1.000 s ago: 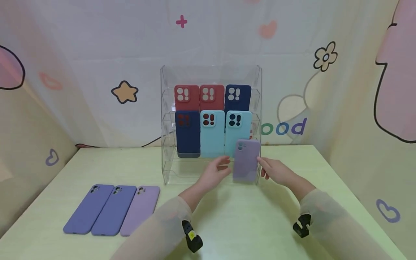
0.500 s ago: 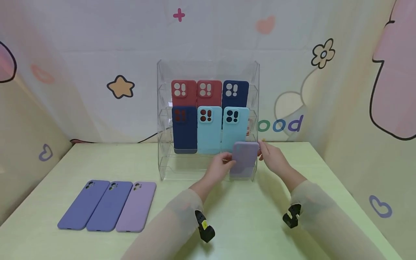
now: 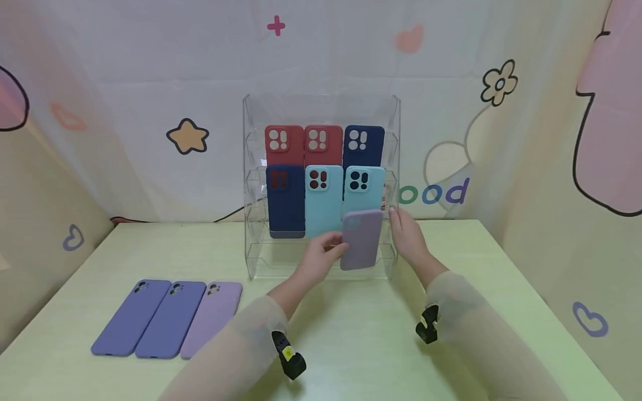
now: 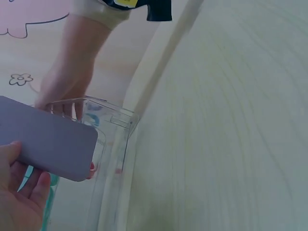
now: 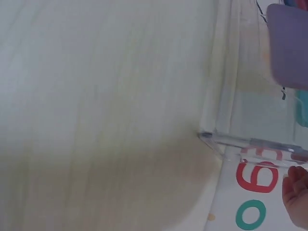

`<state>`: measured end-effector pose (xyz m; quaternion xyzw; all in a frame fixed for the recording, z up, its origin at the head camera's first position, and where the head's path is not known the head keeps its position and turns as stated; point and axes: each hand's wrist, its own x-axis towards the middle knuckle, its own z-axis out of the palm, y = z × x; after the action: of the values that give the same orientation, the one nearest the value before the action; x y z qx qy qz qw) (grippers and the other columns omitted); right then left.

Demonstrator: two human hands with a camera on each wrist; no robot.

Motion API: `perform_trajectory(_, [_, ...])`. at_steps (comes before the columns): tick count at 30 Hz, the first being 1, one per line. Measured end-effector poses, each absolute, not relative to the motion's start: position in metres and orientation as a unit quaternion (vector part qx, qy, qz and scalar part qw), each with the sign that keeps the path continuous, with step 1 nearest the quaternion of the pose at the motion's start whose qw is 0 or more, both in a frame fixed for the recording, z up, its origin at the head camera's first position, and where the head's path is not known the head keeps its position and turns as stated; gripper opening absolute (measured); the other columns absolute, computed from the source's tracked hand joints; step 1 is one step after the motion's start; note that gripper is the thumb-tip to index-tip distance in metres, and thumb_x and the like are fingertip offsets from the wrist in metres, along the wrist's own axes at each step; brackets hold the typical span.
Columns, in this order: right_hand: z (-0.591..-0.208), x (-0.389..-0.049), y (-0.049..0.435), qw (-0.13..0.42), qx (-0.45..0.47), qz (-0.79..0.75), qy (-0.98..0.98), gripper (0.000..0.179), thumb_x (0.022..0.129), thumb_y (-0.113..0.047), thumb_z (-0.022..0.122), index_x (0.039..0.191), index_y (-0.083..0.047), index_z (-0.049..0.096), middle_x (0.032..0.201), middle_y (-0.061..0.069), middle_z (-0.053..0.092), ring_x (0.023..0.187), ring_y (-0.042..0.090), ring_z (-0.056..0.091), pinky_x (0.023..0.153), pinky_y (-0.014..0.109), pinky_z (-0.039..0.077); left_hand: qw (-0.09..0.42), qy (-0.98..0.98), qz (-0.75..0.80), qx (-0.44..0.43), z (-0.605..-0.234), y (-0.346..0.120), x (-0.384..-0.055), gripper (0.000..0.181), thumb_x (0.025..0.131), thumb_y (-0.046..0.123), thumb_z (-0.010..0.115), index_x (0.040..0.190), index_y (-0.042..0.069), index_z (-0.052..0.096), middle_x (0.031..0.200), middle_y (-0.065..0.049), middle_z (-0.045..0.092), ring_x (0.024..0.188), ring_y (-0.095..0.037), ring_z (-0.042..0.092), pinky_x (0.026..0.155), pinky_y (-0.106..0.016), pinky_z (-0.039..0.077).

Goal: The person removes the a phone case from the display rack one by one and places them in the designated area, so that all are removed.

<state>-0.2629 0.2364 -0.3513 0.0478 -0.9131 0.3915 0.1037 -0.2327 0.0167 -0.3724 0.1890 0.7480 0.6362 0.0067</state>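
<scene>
My left hand [image 3: 318, 259] pinches a lilac phone case [image 3: 362, 240] by its left edge, thumb in front and fingers behind. The case is held slightly tilted in front of the lower right part of a clear acrylic display rack [image 3: 281, 260]. At the rack's right side is my right hand [image 3: 408, 236], fingers extended along the side panel and apart from the case. In the right wrist view, those fingertips [image 5: 294, 179] lie by the panel's outer face; firm contact cannot be made out. The left wrist view shows the case's plain face [image 4: 48, 139].
Higher tiers hold two red cases [image 3: 284, 145], a navy case [image 3: 364, 145], another navy case [image 3: 286, 203] and two light-blue cases [image 3: 324, 203]. On the table's left lie two periwinkle cases [image 3: 131, 317] and a second lilac case [image 3: 212, 317]. A patterned curtain [image 3: 200, 67] hangs behind.
The lilac case at the rack's lower right has come left and forward, now pinched by my left hand alone. My right hand has let go of its edge and moved to the rack's side.
</scene>
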Motion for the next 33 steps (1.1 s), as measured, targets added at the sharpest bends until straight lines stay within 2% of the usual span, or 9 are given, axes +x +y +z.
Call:
perform_trajectory(3, [-0.357,-0.264,0.231,0.094,0.029,0.427,-0.899,0.062,0.101,-0.044,0.014,0.141,-0.001,0.033,0.140,0.024,0.038,0.129,0.042,0.033,0.105,0.053,0.025,0.018,0.740,0.644,0.193,-0.368,0.005,-0.225,0.024,0.091,0.008,0.059,0.113,-0.001,0.062,0.100,-0.013,0.064,0.090,-0.020,0.062,0.082,-0.036,0.051])
perform_trajectory(5, [-0.357,-0.266,0.229,0.085,0.022,0.447,-0.890,0.060,0.101,-0.042,0.015,0.144,-0.002,0.028,0.142,0.024,0.037,0.130,0.041,0.032,0.105,0.053,0.024,0.032,0.738,0.647,0.188,-0.365,-0.004,-0.220,0.025,0.091,0.008,0.059,0.114,0.000,0.062,0.101,-0.013,0.064,0.092,-0.021,0.061,0.083,-0.038,0.051])
perform_trajectory(13, [-0.360,-0.275,0.225,0.045,0.002,0.518,-0.854,0.057,0.099,-0.036,0.018,0.151,-0.015,0.008,0.151,0.017,0.021,0.137,0.038,0.018,0.107,0.055,0.016,0.097,0.742,0.649,0.141,-0.363,-0.045,-0.200,0.029,0.092,0.010,0.058,0.119,0.001,0.059,0.108,-0.012,0.063,0.100,-0.024,0.060,0.085,-0.040,0.050])
perform_trajectory(18, [-0.365,-0.279,0.224,0.048,0.001,0.557,-0.829,0.059,0.096,-0.029,0.018,0.151,-0.014,0.000,0.153,0.016,0.012,0.139,0.037,0.010,0.109,0.054,0.010,0.107,0.753,0.637,0.126,-0.366,-0.071,-0.191,0.030,0.091,0.011,0.060,0.117,-0.003,0.058,0.110,-0.015,0.063,0.099,-0.025,0.062,0.083,-0.040,0.051])
perform_trajectory(20, [-0.365,-0.280,0.224,0.045,0.004,0.578,-0.815,0.060,0.096,-0.028,0.019,0.150,-0.014,0.000,0.153,0.017,0.015,0.138,0.036,0.013,0.108,0.055,0.010,0.112,0.758,0.632,0.115,-0.367,-0.080,-0.187,0.029,0.091,0.012,0.060,0.116,-0.003,0.059,0.110,-0.014,0.063,0.099,-0.025,0.062,0.083,-0.040,0.051])
perform_trajectory(25, [-0.364,-0.282,0.220,0.028,-0.006,0.604,-0.796,0.062,0.095,-0.031,0.025,0.151,-0.015,0.003,0.145,0.017,0.033,0.133,0.033,0.030,0.107,0.058,0.013,0.126,0.765,0.624,0.103,-0.368,-0.100,-0.179,0.028,0.091,0.012,0.060,0.114,-0.004,0.059,0.110,-0.014,0.063,0.097,-0.023,0.062,0.083,-0.040,0.051])
perform_trajectory(33, [-0.368,-0.281,0.225,0.035,-0.009,0.604,-0.796,0.061,0.094,-0.032,0.022,0.150,-0.013,0.007,0.141,0.019,0.036,0.131,0.033,0.032,0.107,0.055,0.018,0.147,0.755,0.630,0.105,-0.369,-0.117,-0.168,0.030,0.091,0.013,0.061,0.112,-0.008,0.057,0.100,-0.010,0.065,0.090,-0.019,0.063,0.081,-0.038,0.052])
